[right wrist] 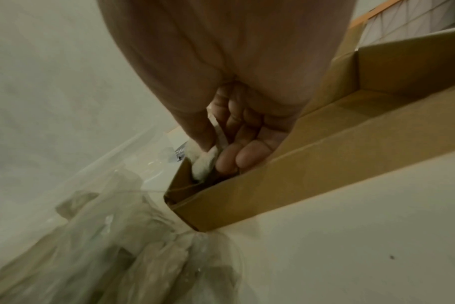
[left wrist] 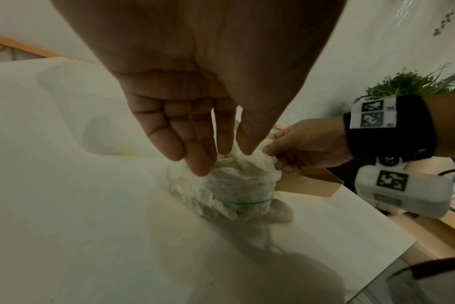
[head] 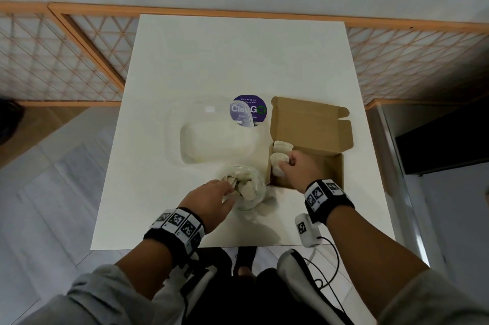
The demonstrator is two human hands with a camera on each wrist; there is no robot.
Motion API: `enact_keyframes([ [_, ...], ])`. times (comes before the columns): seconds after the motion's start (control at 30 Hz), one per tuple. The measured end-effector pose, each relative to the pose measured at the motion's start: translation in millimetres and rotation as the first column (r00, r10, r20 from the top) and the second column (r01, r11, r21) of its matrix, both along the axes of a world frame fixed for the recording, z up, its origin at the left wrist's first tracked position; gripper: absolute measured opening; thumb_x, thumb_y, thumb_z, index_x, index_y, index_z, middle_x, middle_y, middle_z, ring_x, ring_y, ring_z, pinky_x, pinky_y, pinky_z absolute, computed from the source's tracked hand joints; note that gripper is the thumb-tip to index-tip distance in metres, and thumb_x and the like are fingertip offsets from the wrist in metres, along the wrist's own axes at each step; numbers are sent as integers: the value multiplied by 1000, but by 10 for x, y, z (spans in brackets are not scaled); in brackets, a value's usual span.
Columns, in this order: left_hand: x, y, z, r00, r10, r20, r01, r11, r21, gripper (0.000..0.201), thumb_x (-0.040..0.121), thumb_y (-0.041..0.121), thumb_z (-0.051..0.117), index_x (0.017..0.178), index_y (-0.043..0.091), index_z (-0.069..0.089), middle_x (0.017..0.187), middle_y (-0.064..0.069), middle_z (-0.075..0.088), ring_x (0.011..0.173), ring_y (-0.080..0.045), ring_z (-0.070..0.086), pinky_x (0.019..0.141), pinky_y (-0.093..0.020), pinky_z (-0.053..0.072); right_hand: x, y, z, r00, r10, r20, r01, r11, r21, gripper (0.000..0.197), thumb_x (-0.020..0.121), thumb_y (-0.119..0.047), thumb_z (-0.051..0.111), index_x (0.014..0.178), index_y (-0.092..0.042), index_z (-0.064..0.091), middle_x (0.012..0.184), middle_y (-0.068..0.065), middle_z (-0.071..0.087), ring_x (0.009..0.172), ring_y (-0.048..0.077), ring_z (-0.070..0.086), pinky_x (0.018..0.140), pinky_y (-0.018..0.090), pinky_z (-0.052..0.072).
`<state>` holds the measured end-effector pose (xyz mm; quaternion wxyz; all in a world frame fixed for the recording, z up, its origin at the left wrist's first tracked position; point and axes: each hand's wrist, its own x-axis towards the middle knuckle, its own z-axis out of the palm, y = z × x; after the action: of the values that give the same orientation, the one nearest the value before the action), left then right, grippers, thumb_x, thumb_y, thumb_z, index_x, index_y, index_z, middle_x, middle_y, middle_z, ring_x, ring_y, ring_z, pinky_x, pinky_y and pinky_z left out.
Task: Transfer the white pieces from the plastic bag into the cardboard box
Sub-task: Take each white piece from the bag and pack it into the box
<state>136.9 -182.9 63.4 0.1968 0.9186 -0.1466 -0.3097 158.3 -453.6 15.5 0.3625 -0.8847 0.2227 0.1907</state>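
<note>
My right hand [head: 296, 166] pinches a white piece [head: 277, 162] inside the cardboard box [head: 334, 166] at its 9 o'clock wall, long axis 12-to-6. My left hand [head: 211, 200], fingers relaxed, reaches into the plastic bag [head: 251, 192] holding more pieces.

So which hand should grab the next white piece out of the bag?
Probably the left hand. Its fingers are already at the open mouth of the plastic bag, touching the pieces inside. The right hand is busy in the cardboard box, pinching a white piece.
</note>
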Motion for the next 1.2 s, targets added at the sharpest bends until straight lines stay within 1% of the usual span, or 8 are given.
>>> enact_keyframes([
  [0.17,8,17,-29,999,31,-25,-32,999,-28,33,103,43,52,127,24,63,125,4,65,99,-18,66,92,-34,51,-116,-101,331,987,-89,133,68,985,156,5,99,-30,67,97,-27,66,87,0,74,79,19,69,71,34,57],
  [0.4,17,-5,-71,996,61,-64,-65,996,-67,34,102,42,56,125,20,65,122,0,66,98,-18,65,90,-27,48,-415,-299,756,956,-35,290,-8,990,144,6,104,-26,62,102,-21,65,84,-4,73,72,9,68,63,13,49],
  [0.63,3,-30,-26,997,45,-69,-50,997,-64,30,103,41,55,122,19,65,120,4,68,101,-17,64,89,-25,47,-266,-235,197,987,147,69,-149,989,16,10,100,-31,64,94,-25,61,82,4,69,80,26,67,72,43,55],
  [0.77,-15,-11,-50,997,20,-73,-23,998,-51,32,104,43,53,124,21,64,123,6,68,98,-13,61,86,-23,44,-106,-95,-59,985,169,-24,-170,984,-44,9,99,-30,64,98,-21,61,83,1,64,81,25,63,65,33,48],
  [0.87,-21,20,-59,996,26,-85,-30,998,-52,30,103,42,55,122,21,65,120,8,68,91,-9,57,83,-21,41,-29,-46,-106,996,91,3,-91,994,-59,6,99,-27,62,96,-24,58,79,-4,60,76,20,59,57,27,35],
  [0.97,-26,41,-80,995,36,-93,-42,997,-57,26,101,42,57,115,21,64,112,7,71,90,-13,62,82,-26,48,4,-20,-91,1000,-14,0,14,999,-35,12,98,-30,63,105,-22,58,82,-2,62,73,15,57,56,27,35],
  [1.1,-24,33,-109,995,37,-97,-44,997,-68,27,100,42,58,116,22,64,110,7,71,93,-15,64,86,-29,51,-44,12,14,999,-26,43,29,997,-66,23,91,-37,68,106,-22,58,87,-1,65,78,19,62,63,30,45],
  [1.2,0,3,-116,996,40,-85,-47,995,-85,27,100,41,58,116,21,65,110,7,71,91,-15,63,85,-28,50,-251,58,200,987,60,152,-41,992,-120,30,95,-34,69,120,-23,57,112,-5,56,95,14,58,83,29,52],
])
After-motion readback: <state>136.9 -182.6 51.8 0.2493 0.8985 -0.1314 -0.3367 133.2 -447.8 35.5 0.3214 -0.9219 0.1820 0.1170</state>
